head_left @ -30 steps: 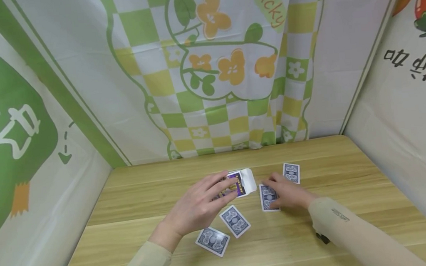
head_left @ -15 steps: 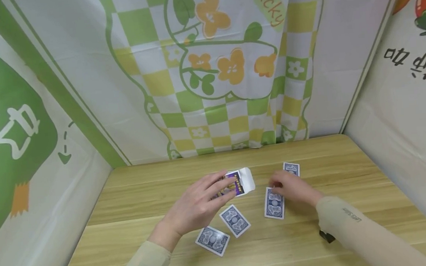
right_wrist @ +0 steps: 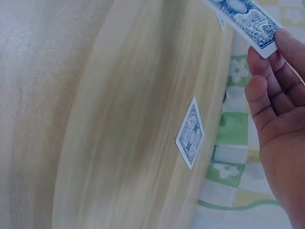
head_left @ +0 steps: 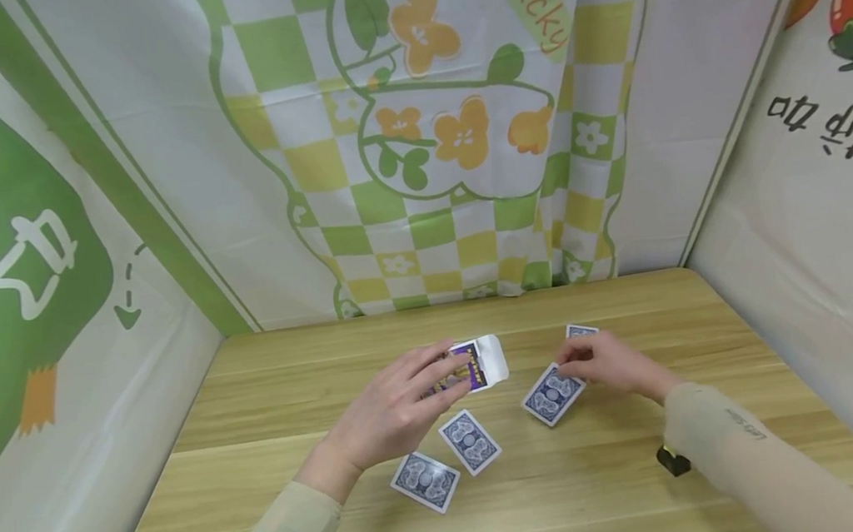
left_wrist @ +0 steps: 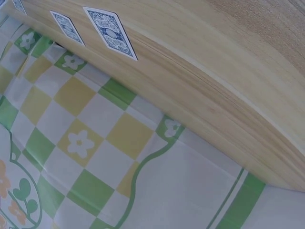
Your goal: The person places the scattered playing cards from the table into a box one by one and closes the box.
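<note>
My left hand [head_left: 396,406] grips a purple and yellow playing-card box [head_left: 470,366], fingers across its top, with the white flap turned out on the right. Part of the box is hidden under that hand. To its right, my right hand [head_left: 618,364] pinches a blue-backed playing card [head_left: 553,394] by one corner. In the right wrist view the thumb and fingertips hold this card [right_wrist: 250,24] by its end, raised over the table. Behind the right hand lies another card [head_left: 580,331], partly covered by it.
Two more face-down cards, a tilted card [head_left: 470,442] and a nearer card [head_left: 426,481], lie near the left forearm. The wooden table [head_left: 565,497] ends at a checkered cloth backdrop [head_left: 409,234], with cloth walls on both sides.
My right hand has moved to the right, lifting and turning the card it pinches. The left hand and the card box have stayed nearly still.
</note>
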Available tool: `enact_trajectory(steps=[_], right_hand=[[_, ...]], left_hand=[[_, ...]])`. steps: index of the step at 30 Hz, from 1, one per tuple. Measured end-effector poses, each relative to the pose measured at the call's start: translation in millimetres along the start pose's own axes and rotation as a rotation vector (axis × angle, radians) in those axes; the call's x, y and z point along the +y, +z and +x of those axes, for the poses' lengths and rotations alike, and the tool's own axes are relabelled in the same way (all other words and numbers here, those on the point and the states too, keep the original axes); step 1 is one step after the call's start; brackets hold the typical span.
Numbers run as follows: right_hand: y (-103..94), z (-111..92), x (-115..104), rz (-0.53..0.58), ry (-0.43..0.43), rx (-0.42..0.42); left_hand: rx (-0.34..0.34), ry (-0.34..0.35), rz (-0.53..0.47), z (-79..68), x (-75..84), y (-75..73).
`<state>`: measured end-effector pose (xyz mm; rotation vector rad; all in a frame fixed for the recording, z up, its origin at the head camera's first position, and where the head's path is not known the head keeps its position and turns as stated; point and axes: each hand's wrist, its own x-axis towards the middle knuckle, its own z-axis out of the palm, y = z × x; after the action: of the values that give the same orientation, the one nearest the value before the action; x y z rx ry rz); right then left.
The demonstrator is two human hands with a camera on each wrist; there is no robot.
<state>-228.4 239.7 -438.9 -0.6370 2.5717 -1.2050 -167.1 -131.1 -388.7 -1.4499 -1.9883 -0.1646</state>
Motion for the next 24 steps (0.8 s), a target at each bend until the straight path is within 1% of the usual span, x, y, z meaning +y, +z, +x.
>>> enact_trajectory(steps=[4, 6, 8, 12, 14, 18, 24], right_hand=[[-7.3, -6, -4, 0.093, 0.060, 0.045], [-10.2, -8, -7, 0.130, 0.074, 0.067], [-13.2, -11, -10, 0.151, 0.090, 0.090], [-18.9, -15, -16, 0.162, 0.092, 0.131], [-20.7, -16, -20, 0.178, 0.085, 0.147], [-22.7, -18, -27, 0.248, 0.063, 0.167], [-25.7, -21, -39, 0.349, -0.027, 0.186]], left_hand=[[0.007, -0.001, 0.000, -0.6, -0.4, -0.5], [0.012, -0.003, 0.000, -0.8, -0.6, -0.9], [0.017, -0.005, 0.004, -1.1, -0.9, -1.0], [0.025, -0.004, 0.008, -1.6, -1.4, -1.2], [0.026, -0.003, 0.008, -1.8, -1.6, -1.3], [0.022, -0.005, 0.007, -2.1, -1.6, -2.0], [0.010, -0.009, 0.016, -1.9, -1.3, -3.3]])
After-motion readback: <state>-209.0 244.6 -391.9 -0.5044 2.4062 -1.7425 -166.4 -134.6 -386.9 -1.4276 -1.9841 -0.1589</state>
